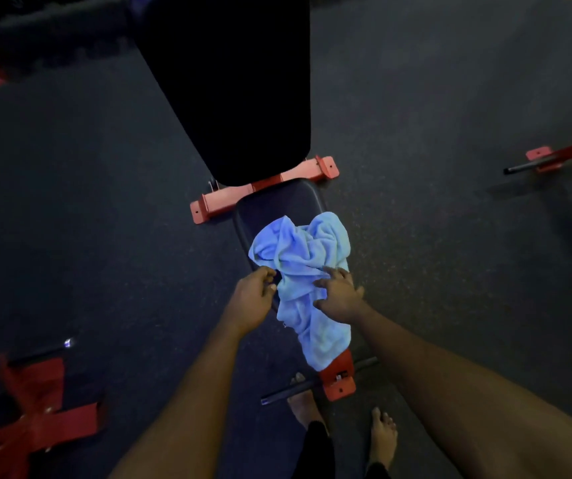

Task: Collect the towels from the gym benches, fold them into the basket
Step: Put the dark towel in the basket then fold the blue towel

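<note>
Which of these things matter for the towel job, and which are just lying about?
Part of the job:
light blue towel, crumpled on the bench seat
left hand at the towel's edge
right hand resting on the towel

Just lying about:
red frame, lower left
bar with a red foot, far right

No basket shows.

A pale blue towel [300,257] lies crumpled on the dark padded surface [277,205] in the middle of the frame. Its upper part is bunched into two rounded lobes with deep folds between them. Its lower part trails as a narrower strip toward the lower right, reaching the surface's red end and overhanging its right edge.
</note>
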